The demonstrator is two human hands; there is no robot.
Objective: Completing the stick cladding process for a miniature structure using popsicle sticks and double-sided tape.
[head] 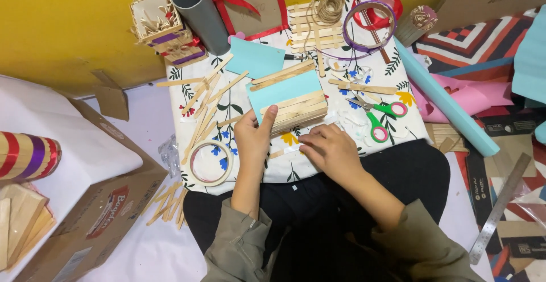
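Right hand point(330, 151) curled just below stick panel point(293, 108); left hand point(254, 134) grips its edge.

The left hand point(254, 137) grips the near-left edge of a panel of wooden craft sticks point(293, 108), its thumb pressed on top; a light blue paper sheet point(282, 88) covers the panel's far half. The right hand point(329, 150) rests just beside the panel's near edge, fingers curled down on the floral cloth point(352, 124) that carries the things. A roll of masking tape point(211, 163) lies left of the left hand, loose sticks point(206, 103) fan out beyond it, and green-and-pink scissors point(380, 117) lie right of the panel, near a rolled blue paper tube point(449, 108)
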